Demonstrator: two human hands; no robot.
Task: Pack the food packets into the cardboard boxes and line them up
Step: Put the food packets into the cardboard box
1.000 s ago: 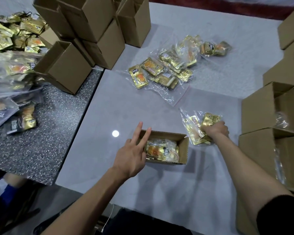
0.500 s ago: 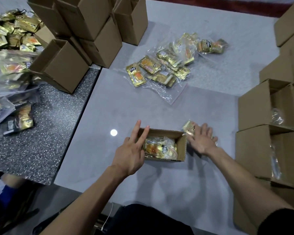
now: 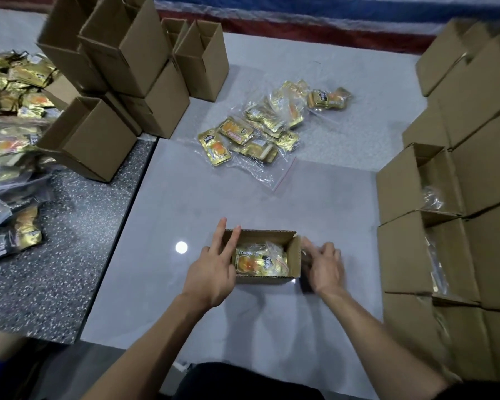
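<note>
- The box [image 3: 267, 278] sits open-topped on the pale surface [image 3: 185, 197] right in front of you. A bag of packets [image 3: 259, 261] lies inside it.
- Your left grip [image 3: 211, 272] is open, with straight fingers pressed to the box's 9 o'clock end and nothing held. Your right grip [image 3: 325, 265] is blurred at the 3 o'clock end. It looks open and empty, with fingers at the wall.
- If you squeeze from both ends, the thin walls may buckle or the box may skid on the glossy surface.
- The bag's loose plastic puffs up near the rim, so it could snag when you close the top.
- The packed stack [image 3: 401, 255] at 3 o'clock stands close to your right forearm. A wide swing could knock it out of line.
- Counts: there is one box between your grips and one bag in it.
- The loose pile [image 3: 257, 131] at 12 o'clock holds several bags, but they overlap too much to count.
- There are at least six empty boxes [image 3: 127, 53] at 10 o'clock.
- The packed stack has at least six boxes, and two of them show plastic.
- A heap of packets [image 3: 15, 82] lies at 9 o'clock. I cannot count it.
</note>
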